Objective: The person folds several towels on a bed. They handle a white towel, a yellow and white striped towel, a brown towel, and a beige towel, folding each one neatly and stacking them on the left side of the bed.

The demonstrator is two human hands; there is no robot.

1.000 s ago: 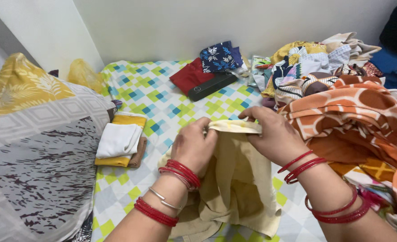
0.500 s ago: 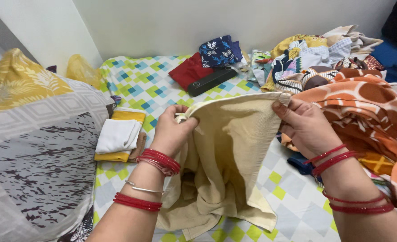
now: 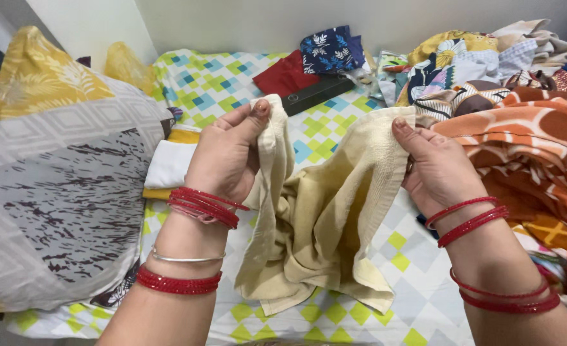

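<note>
1. The cream towel (image 3: 325, 218) hangs between both hands above the bed: the left hand (image 3: 227, 157) pinches one top corner, the right hand (image 3: 438, 168) grips the other edge.
2. Since half a second ago, both hands have risen and the stretched top edge now sags.
3. The checked bedsheet (image 3: 210, 90) lies beneath, with a large pillow (image 3: 53, 173) to the left and a clothes pile (image 3: 514, 122) to the right.
</note>
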